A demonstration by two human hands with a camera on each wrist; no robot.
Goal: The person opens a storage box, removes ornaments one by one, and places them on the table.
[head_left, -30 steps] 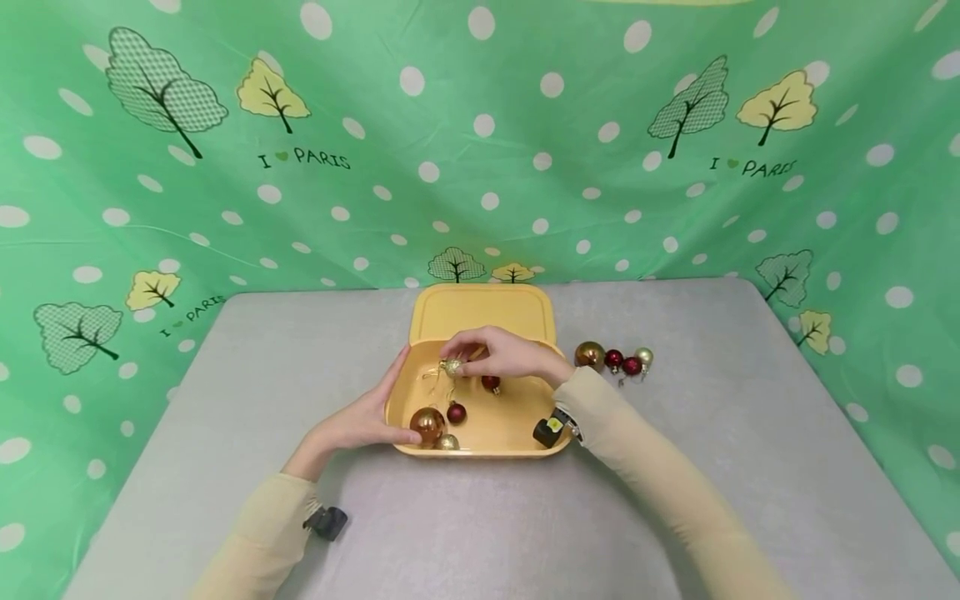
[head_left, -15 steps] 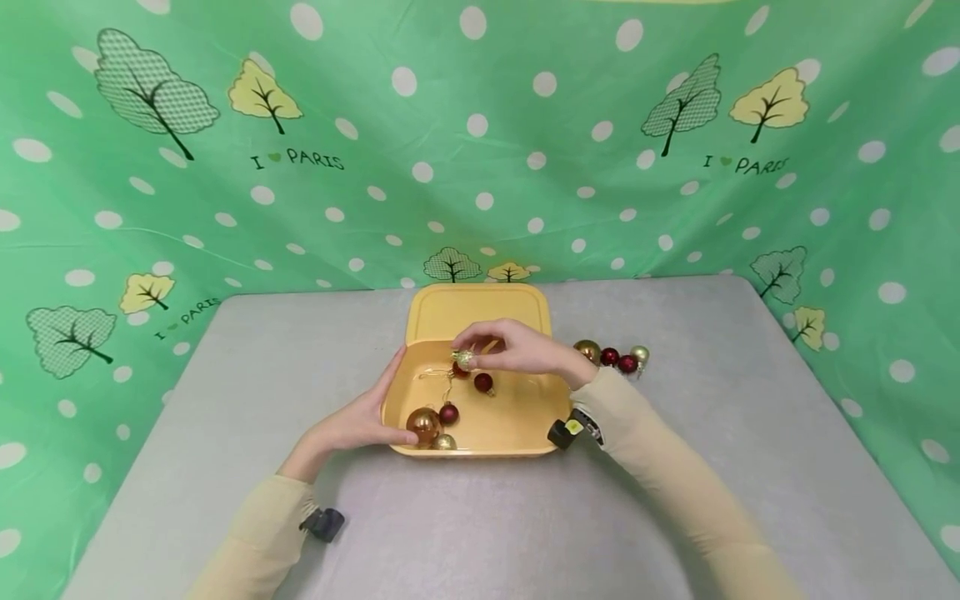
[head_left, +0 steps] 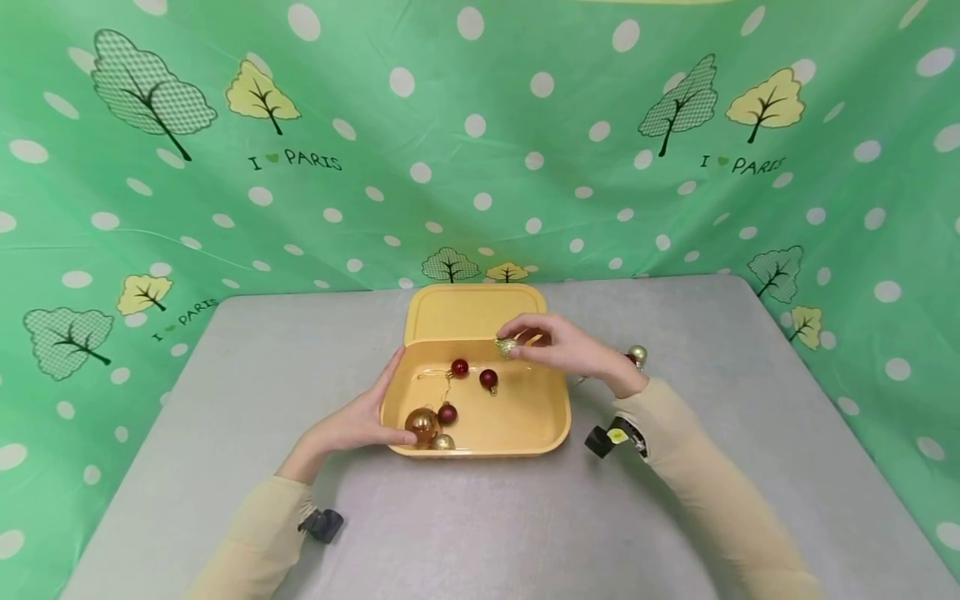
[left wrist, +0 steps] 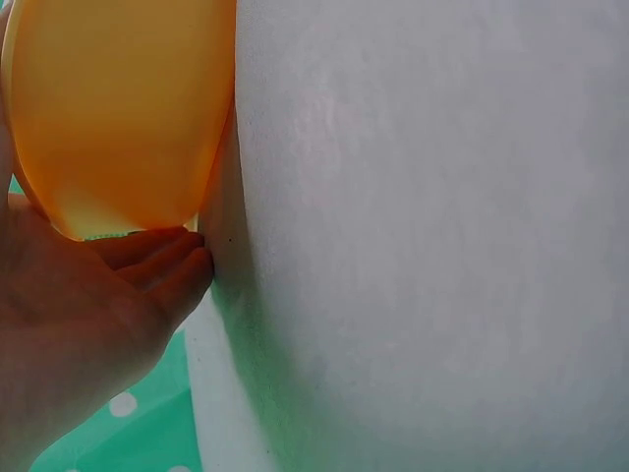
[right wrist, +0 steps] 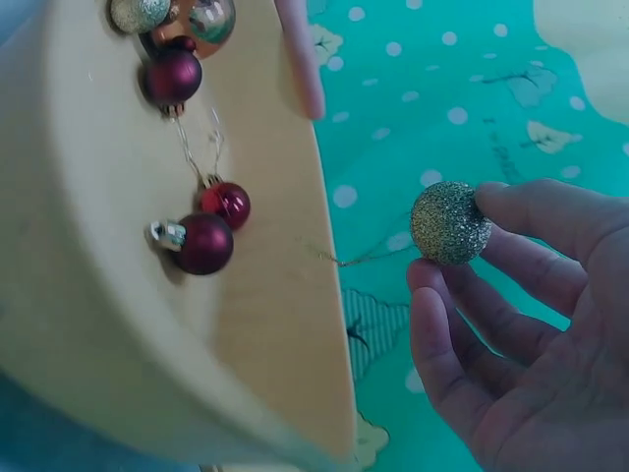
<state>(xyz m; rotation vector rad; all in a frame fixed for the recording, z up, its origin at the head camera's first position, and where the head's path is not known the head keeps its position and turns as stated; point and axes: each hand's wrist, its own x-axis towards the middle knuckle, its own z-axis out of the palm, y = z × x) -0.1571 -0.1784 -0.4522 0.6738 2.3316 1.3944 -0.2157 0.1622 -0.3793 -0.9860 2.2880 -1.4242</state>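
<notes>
A yellow plastic box (head_left: 525, 421) stands on the table with its lid side folded back. My left hand (head_left: 360, 422) holds its left end, thumb at the front corner and fingers along the outer wall. Between thumb and fingertips my right hand (head_left: 566, 343) pinches a gold glitter Christmas ball (right wrist: 450, 223), raised over the box's back right part, its thin cord trailing. Inside lie dark red balls, one shiny (head_left: 460, 368) and two matte (right wrist: 203, 244). A large copper ball (head_left: 422, 427) and a small gold ball (head_left: 444, 442) sit in the front left corner.
Right of the box, a small gold ball (head_left: 637, 353) shows on the grey table (head_left: 480, 525); the balls beside it are mostly hidden behind my right hand. A green printed cloth (head_left: 480, 150) hangs behind the table.
My right hand has moved right with the gold glitter ball, from the box's left part to its back right. The red balls inside are uncovered. My left hand stays on the box.
</notes>
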